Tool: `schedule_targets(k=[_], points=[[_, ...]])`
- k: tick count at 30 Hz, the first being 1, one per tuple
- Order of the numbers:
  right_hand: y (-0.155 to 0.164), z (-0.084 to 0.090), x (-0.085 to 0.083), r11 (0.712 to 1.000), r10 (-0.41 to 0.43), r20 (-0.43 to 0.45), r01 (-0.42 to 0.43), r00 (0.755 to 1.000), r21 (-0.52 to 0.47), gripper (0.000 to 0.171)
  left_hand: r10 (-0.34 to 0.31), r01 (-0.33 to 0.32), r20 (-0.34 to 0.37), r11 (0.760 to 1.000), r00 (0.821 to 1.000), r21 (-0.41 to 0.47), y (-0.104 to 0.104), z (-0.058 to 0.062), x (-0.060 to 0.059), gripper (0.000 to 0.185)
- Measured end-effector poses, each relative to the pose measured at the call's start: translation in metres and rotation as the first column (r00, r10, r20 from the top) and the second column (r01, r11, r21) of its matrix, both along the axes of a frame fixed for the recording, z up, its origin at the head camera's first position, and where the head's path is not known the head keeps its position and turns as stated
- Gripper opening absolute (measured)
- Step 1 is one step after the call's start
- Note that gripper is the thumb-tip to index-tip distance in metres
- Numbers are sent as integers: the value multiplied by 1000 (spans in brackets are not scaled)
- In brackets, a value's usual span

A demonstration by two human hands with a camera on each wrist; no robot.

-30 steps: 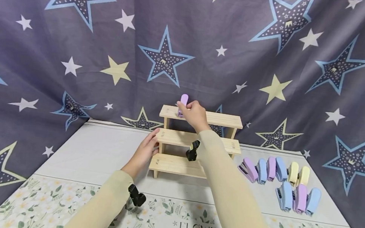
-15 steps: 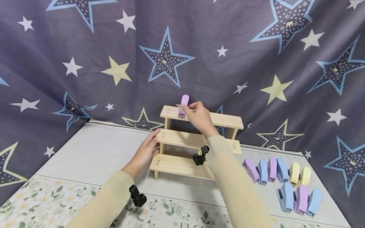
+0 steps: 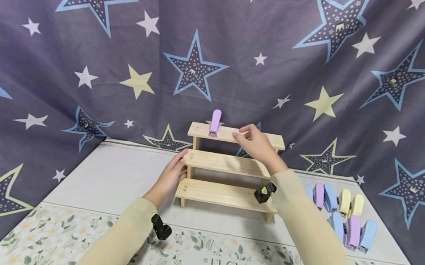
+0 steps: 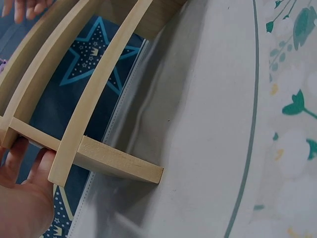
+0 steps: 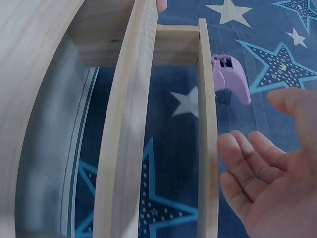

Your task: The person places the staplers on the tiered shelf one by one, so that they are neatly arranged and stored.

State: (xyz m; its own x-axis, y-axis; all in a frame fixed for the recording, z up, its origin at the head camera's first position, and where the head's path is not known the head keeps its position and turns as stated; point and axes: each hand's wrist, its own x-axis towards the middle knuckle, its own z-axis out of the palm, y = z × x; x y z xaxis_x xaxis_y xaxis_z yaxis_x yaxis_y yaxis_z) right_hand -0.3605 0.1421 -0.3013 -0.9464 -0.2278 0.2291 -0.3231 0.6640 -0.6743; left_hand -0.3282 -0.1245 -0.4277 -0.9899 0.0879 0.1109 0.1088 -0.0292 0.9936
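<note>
1. A three-tier wooden rack [image 3: 228, 163] stands on the table [image 3: 111, 177], near its back edge, in front of the hanging backdrop [image 3: 87, 46]
2. One stapler [image 3: 215, 122] stands upright on the top shelf, towards its left end
3. The right hand [image 3: 256, 143] is over the top shelf, to the right of that stapler and apart from it
4. The left hand [image 3: 170, 176] rests against the rack's left side, at the level of the middle and bottom shelves
5. A cluster of staplers [image 3: 345, 215] stands on the table to the right of the rack, in two rows, one behind the other
6. A printed mat [image 3: 220, 261] lies along the table's front edge, before the rack
</note>
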Motion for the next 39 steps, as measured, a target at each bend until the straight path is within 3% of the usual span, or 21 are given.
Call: schedule_targets(k=[14,31,39], points=[[68,-11,22,993,25,-6,-24,1000,116,41,-10,10,-4,1000,1000,3,1,1,0,49],[136,-38,53,988,-59,49,51,997,144,43,4,-4,8,1000,1000,-7,0,2,0,49],[159,-58,57,992,-38,23,35,999,118,38,-7,7,5,1000,1000,-3,0,2,2,49]])
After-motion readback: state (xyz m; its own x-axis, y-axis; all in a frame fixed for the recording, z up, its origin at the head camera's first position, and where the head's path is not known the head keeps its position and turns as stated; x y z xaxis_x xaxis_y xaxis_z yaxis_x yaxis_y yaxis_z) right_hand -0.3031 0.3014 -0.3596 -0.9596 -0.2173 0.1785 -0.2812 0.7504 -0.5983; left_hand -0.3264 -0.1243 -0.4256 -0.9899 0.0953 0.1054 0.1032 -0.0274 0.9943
